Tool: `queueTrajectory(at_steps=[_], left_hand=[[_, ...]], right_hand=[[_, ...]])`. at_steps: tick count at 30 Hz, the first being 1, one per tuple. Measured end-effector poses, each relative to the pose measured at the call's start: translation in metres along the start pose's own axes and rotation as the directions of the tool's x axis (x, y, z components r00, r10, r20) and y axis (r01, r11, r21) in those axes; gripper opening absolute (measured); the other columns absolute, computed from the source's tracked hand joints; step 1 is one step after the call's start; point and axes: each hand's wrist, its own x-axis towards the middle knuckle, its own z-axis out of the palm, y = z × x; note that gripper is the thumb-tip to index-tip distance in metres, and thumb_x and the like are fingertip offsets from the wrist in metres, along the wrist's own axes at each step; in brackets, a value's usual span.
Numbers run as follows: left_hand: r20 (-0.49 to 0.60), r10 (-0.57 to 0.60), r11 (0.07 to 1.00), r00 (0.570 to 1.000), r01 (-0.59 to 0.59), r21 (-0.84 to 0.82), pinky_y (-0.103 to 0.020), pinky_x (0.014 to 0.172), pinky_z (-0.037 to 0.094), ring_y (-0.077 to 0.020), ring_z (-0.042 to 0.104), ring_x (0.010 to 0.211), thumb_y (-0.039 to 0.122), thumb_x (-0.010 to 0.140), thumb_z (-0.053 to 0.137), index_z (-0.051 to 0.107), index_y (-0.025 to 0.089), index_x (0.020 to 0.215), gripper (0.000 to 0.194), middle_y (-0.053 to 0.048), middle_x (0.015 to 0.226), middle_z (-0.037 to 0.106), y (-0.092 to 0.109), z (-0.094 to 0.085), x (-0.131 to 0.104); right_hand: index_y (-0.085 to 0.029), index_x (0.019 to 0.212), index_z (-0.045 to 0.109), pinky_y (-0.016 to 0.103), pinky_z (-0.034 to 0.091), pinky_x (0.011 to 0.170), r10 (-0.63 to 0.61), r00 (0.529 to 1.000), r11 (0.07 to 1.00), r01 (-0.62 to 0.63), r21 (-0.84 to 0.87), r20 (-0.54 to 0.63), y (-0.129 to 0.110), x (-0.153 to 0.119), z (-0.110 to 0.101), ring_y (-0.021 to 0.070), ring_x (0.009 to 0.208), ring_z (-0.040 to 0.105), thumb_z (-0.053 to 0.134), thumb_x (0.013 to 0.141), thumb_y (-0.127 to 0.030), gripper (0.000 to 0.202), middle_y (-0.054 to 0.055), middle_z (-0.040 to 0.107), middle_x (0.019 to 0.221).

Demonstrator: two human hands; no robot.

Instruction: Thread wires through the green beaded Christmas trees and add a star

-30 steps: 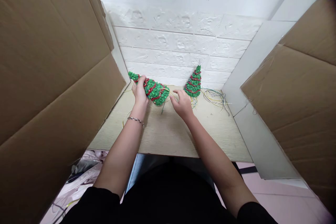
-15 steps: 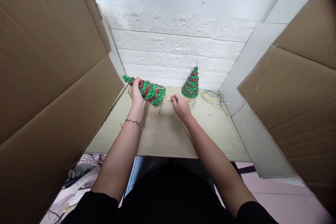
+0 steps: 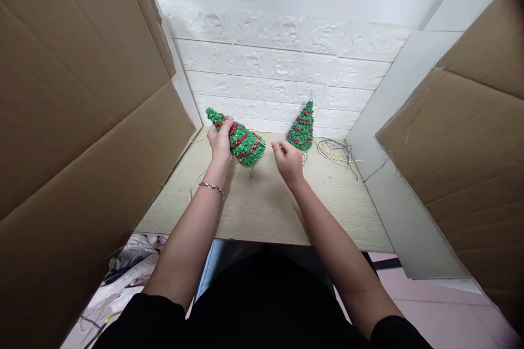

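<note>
My left hand [image 3: 221,139] is wrapped round a green beaded Christmas tree [image 3: 248,146] with red garland strands, held tilted so that its tip points up and left. A short green end hangs from its base. Just right of that base, my right hand [image 3: 287,161] is closed in a pinch; a thin yellow cord runs from the tree towards these fingertips. A second beaded tree [image 3: 302,130], also green with red bands and a clear tip, stands upright behind my right hand, which hides part of its foot.
A loose coil of yellow and dark cords [image 3: 338,151] lies at the back right of the wooden tabletop [image 3: 262,204]. Another yellow cord [image 3: 192,188] lies left of my left wrist. Cardboard panels [image 3: 82,92] flank both sides, and a white brick-patterned wall [image 3: 270,60] rises behind.
The held tree and my left hand have shifted slightly right, with the tip raised a little. The yellow loop between the tree and my right hand looks smaller and straighter.
</note>
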Motion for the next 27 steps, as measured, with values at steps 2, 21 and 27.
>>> queueTrajectory(at_steps=[2, 21, 27], left_hand=[[0.056, -0.011, 1.0, 0.998, 0.01, 0.004, -0.023, 0.057, 0.044, -0.009, 0.05, 0.056, 0.032, 0.058, 0.075, 0.059, 0.016, 0.071, 0.026, 0.001, 0.064, 0.053, 0.001, 0.003, -0.003], [0.099, -0.084, 0.994, 0.991, 0.091, -0.064, -0.027, 0.06, 0.046, -0.0111, 0.054, 0.058, 0.033, 0.056, 0.076, 0.061, 0.016, 0.071, 0.027, -0.001, 0.068, 0.057, 0.005, 0.007, -0.005], [-0.012, -0.034, 0.998, 0.999, 0.033, -0.058, -0.026, 0.058, 0.045, -0.0104, 0.051, 0.056, 0.034, 0.055, 0.075, 0.058, 0.016, 0.066, 0.027, 0.0, 0.065, 0.055, 0.012, -0.002, 0.008]], right_hand=[[-0.018, 0.067, 0.052, 0.024, 0.034, 0.061, -0.031, 0.999, 0.999, 0.031, -0.009, 0.015, 0.0, 0.0, 0.001, 0.013, 0.06, 0.046, 0.039, 0.086, -0.044, 0.035, 0.0, 0.049, 0.059], [-0.018, 0.088, 0.051, 0.032, 0.04, 0.079, -0.173, 0.981, 0.984, 0.176, 0.03, -0.092, -0.002, -0.003, 0.007, 0.0178, 0.086, 0.05, 0.035, 0.09, -0.034, 0.023, 0.008, 0.055, 0.088], [-0.017, 0.08, 0.058, 0.033, 0.038, 0.084, -0.104, 0.993, 0.992, 0.099, -0.079, -0.063, 0.005, -0.003, 0.011, 0.0187, 0.09, 0.049, 0.038, 0.089, -0.034, 0.028, 0.009, 0.055, 0.09]])
